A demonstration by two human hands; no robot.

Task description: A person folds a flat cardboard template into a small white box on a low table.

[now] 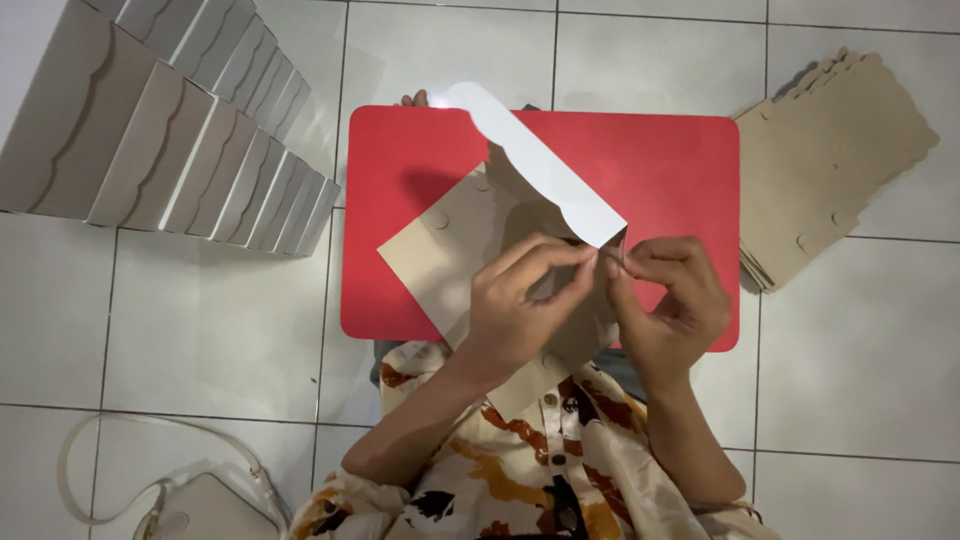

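Red mat [680, 160], one cardboard blank [450, 245], perhaps pinched.

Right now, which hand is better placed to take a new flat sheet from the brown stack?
Probably the right hand: the stack of flat sheets lies on its side, while the left hand pinches the cardboard piece.

Flat rectangular plastic mat [660, 160], solid red. Folded cardboard cut-out [450, 240], kraft brown outside, white inside flap. Stack of flat cardboard blanks [830, 160], same brown. Glossy floor tiles [200, 320], off-white. Satin shirt [540, 480], cream with rust and black patches.
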